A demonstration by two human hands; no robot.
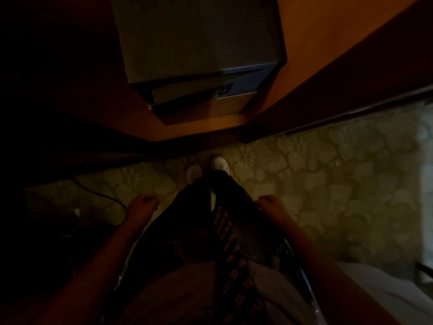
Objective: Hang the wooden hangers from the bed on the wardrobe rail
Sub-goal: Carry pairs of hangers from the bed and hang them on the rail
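Observation:
I look straight down in dim light at my own legs and white shoes (pixel 207 168) on a flower-patterned carpet. My left hand (pixel 141 206) hangs beside my left thigh with the fingers curled in and nothing in it. My right hand (pixel 271 206) hangs beside my right thigh, fingers curled as well, also holding nothing. No wooden hanger and no rail is in view. The wardrobe's orange-brown wooden floor (pixel 199 127) lies just ahead of my toes, with its door open.
A dark safe box (pixel 199 55) stands inside the wardrobe. The wardrobe's open door or side panel (pixel 339 48) runs up to the right. A dark cable (pixel 100 195) trails over the carpet at left. A white bed corner (pixel 386 292) shows at bottom right.

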